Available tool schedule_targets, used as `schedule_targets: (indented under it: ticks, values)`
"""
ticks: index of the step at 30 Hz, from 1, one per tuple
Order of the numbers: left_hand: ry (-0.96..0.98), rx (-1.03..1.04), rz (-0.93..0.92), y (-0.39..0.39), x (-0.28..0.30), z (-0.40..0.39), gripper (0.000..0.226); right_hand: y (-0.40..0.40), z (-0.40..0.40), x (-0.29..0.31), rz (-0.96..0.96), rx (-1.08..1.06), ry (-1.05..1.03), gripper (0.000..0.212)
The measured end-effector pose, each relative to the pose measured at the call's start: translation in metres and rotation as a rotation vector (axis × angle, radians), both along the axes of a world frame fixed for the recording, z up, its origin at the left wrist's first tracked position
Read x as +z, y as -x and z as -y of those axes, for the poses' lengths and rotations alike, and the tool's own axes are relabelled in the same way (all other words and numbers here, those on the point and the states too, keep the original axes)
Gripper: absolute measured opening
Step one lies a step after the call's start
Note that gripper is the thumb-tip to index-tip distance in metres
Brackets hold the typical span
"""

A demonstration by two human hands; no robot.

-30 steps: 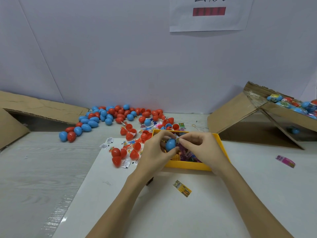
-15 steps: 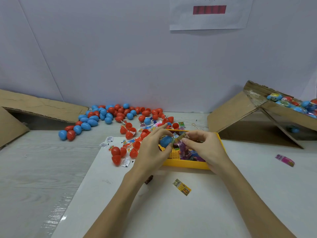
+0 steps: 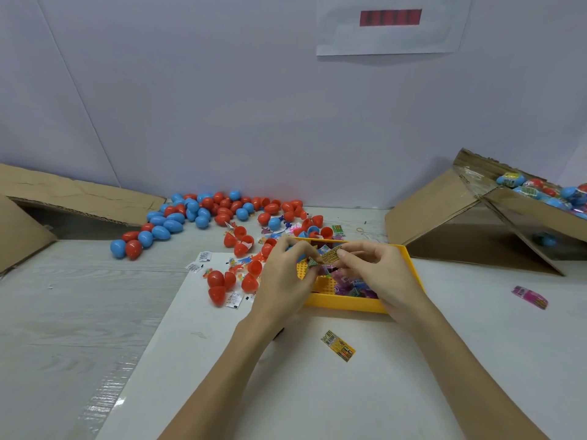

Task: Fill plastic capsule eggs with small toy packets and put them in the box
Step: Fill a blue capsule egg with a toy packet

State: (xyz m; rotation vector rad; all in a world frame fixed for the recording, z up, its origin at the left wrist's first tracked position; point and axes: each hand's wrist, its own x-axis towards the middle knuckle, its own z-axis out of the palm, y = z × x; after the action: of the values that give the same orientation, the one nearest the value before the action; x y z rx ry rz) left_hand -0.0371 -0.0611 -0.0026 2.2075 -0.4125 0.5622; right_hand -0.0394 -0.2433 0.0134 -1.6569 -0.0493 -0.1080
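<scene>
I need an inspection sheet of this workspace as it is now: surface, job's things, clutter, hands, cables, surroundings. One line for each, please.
Surface: pale wood-grain table with a white sheet laid on it.
Job's things: red and blue capsule eggs heaped at the back; yellow tray of toy packets; cardboard box at right holding filled eggs.
Clutter: yellow packet on the sheet near the person; pink packet at right; white slips beside open red halves.
Hands: left hand and right hand together pinch a yellow packet over the tray.
Cables: nothing seen.
Surroundings: white wall, paper notice, flattened cardboard at left.
</scene>
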Motion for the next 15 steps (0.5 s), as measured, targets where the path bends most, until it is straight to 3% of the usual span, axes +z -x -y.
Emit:
schedule_targets:
  ticks: [4,7,12,15]
  values:
    - [-0.006,-0.008,-0.013,-0.0007,0.0018,-0.0049,0.03,-0.0015,0.0027,0.0006,0.041,-0.066,0.024,0.012]
    - [0.051,-0.055,-0.04,0.0014,0.0048,-0.0017,0.03,-0.0012,0.0031,0.0006,0.02,-0.035,0.029,0.013]
    - [0.14,0.002,0.056,0.0042,0.0061,0.0035,0.014,-0.0011,-0.0009,-0.0002,0.011,0.017,-0.037,0.014]
    - [0.082,0.04,0.162,0.0043,0.0052,0.0028,0.012,-0.0014,-0.0029,0.0002,-0.034,0.008,-0.08,0.023]
